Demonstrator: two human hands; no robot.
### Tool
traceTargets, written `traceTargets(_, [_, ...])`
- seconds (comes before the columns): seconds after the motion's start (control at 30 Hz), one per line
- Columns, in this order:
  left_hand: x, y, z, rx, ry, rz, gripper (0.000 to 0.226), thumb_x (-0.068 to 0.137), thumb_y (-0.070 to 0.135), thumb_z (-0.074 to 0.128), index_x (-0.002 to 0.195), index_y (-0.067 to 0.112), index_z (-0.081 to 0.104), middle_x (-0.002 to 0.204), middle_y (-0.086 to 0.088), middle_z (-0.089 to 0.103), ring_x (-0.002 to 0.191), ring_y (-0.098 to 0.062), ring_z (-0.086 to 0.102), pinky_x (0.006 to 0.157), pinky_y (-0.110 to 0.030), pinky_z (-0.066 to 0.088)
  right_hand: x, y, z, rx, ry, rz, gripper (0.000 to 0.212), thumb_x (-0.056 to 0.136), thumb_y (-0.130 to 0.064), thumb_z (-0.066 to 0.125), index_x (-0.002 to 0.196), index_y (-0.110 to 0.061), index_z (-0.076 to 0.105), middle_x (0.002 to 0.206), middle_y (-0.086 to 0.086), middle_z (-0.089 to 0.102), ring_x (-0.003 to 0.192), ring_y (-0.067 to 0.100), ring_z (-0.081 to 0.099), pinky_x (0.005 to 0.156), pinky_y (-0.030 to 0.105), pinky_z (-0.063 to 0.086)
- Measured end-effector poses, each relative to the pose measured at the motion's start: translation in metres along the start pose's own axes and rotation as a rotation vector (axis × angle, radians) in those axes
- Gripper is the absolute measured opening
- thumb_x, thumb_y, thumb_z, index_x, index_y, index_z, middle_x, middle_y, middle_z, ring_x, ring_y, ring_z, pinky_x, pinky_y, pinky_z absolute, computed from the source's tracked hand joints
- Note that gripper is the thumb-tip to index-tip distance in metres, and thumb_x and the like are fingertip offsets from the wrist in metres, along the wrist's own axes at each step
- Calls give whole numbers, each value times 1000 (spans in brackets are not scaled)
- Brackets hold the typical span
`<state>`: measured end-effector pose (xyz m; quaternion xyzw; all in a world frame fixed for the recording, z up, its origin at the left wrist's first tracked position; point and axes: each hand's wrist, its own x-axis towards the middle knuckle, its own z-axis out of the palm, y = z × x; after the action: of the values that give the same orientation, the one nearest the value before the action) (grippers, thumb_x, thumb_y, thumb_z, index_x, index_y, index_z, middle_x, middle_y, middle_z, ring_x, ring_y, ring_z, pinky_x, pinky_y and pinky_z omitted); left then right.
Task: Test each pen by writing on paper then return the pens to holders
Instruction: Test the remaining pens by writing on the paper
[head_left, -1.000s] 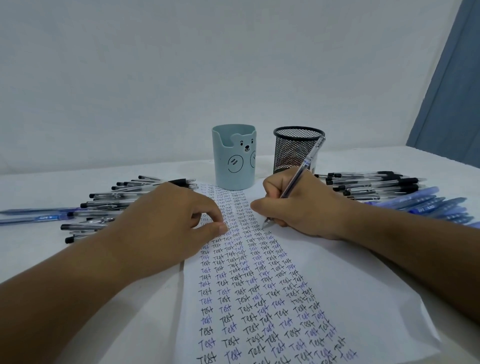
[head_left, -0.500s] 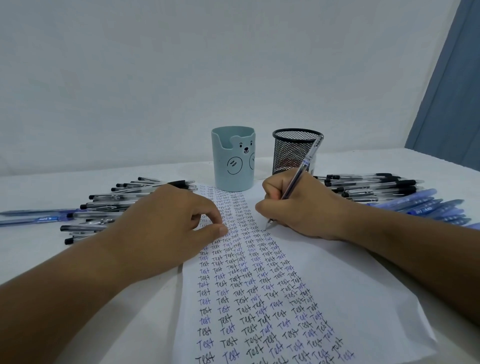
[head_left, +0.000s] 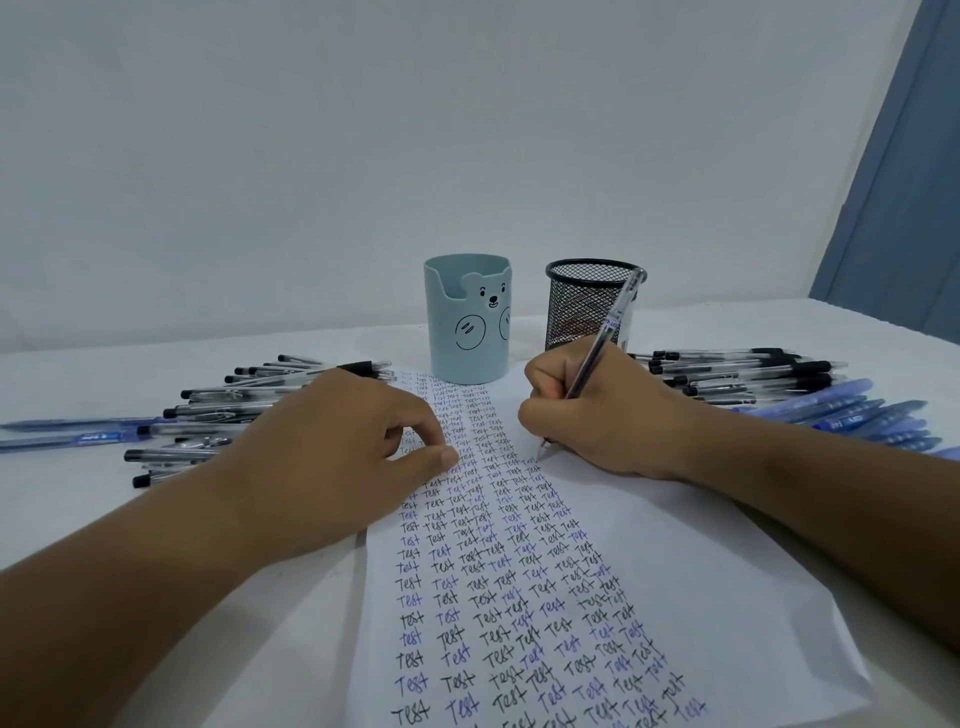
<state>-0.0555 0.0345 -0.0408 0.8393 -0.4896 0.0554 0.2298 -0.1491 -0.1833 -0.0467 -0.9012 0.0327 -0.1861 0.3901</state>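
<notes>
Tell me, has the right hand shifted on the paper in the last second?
Hardly: the right hand has crept slightly toward the mesh holder, pen tip on the paper.

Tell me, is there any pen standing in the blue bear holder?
No, the blue bear holder shows no pen above its rim.

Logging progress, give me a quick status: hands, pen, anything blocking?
Right hand grips pen, tip on paper. Left hand rests on paper's edge. Nothing in the way.
</notes>
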Motion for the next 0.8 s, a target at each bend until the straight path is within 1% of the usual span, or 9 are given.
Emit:
traceTargets(0.2, [0, -1, 1, 5, -7, 22, 18, 89, 52, 62, 84, 38, 72, 48, 14, 47, 48, -7, 44, 49, -20, 29, 0, 0, 1, -20, 8, -10, 44, 82, -5, 64, 53, -17, 33, 56, 5, 34, 53, 13, 31, 55, 28, 30])
traceTargets(0.3, [0, -1, 3, -151, 14, 36, 14, 98, 34, 58, 93, 36, 71, 49, 7, 46, 45, -9, 40, 49, -19, 35, 1, 4, 1, 3, 49, 0, 45, 82, -9, 67, 52, -18, 35, 52, 2, 36, 52, 15, 33, 55, 31, 32])
traceTargets(0.37, [0, 4, 2, -345, -6, 37, 24, 102, 24, 45, 99, 35, 66, 57, 0, 50, 49, -14, 40, 49, -25, 36, 0, 5, 2, 74, 97, 7, 48, 84, -24, 76, 52, -19, 41, 47, -2, 41, 49, 17, 38, 53, 33, 36])
traceTargets(0.43, [0, 8, 1, -408, 1, 50, 28, 99, 16, 39, 103, 35, 60, 72, -4, 58, 64, -24, 48, 59, -32, 40, -2, 1, 3, 123, 136, -34, 53, 81, -50, 74, 56, -12, 48, 46, 0, 53, 45, 13, 46, 52, 31, 43])
traceTargets(0.5, [1, 11, 3, -366, 16, 56, 35, 102, 8, 40, 113, 40, 53, 86, 7, 66, 73, -20, 56, 64, -26, 44, -4, -5, 3, 212, 152, -62, 65, 79, -62, 65, 64, -1, 52, 52, 6, 60, 42, 9, 50, 47, 24, 41])
traceTargets(0.53, [1, 12, 5, -335, 17, 58, 38, 103, 9, 43, 120, 42, 49, 92, 14, 68, 78, -16, 61, 69, -23, 47, -4, -7, 1, 297, 152, -60, 70, 83, -65, 64, 68, 2, 55, 56, 11, 62, 42, 12, 50, 44, 22, 38])
traceTargets(0.63, [1, 17, 7, -343, 38, 32, 52, 100, 10, 55, 136, 45, 38, 97, 25, 72, 96, -4, 67, 86, -13, 50, -4, -11, -4, 546, 146, -61, 65, 88, -60, 62, 74, 4, 64, 64, 23, 65, 44, 25, 50, 43, 24, 35])
traceTargets(0.7, [1, 19, 5, -402, 76, -1, 59, 98, 7, 59, 137, 46, 37, 96, 23, 74, 93, -4, 69, 88, -19, 54, -5, -15, -3, 605, 145, -66, 63, 91, -54, 58, 75, 6, 63, 63, 24, 64, 43, 26, 49, 43, 27, 35])
traceTargets(0.8, [0, 24, 3, -440, 110, -33, 61, 98, 6, 59, 135, 48, 37, 96, 22, 74, 85, -6, 71, 86, -27, 58, -7, -20, 0, 617, 139, -70, 59, 86, -51, 50, 74, 5, 62, 63, 24, 64, 43, 27, 50, 44, 28, 36])
